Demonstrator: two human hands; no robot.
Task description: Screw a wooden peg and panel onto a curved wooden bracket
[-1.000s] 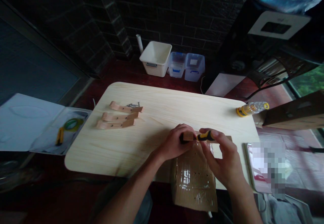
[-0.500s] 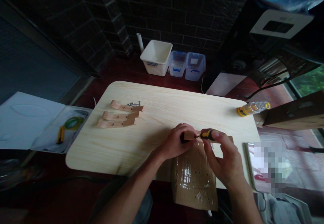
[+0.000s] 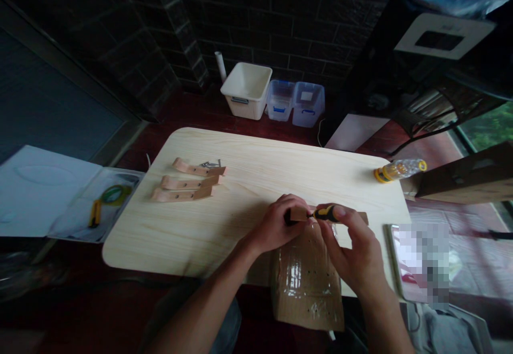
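Head view: the left hand [image 3: 282, 221] is closed around a wooden piece [image 3: 298, 214] above taped cardboard [image 3: 308, 290] at the table's [image 3: 248, 162] front edge; the right hand [image 3: 358, 247] pinches a yellow-black screwdriver [image 3: 326, 213], tip against the wood. A clear bin [image 3: 308, 109] bears an unreadable white label [image 3: 306, 96]. An open white case [image 3: 80, 226] holds green tape [image 3: 112, 194] and a yellow cutter [image 3: 95, 213].

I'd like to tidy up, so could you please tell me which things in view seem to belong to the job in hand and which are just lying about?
Likely in the job:
- screwdriver
- held wooden piece
- taped cardboard
- three curved wooden pieces, probably
- screws, probably

Apparently lying about:
- white basket
- two clear bins
- yellow tool in the open white case
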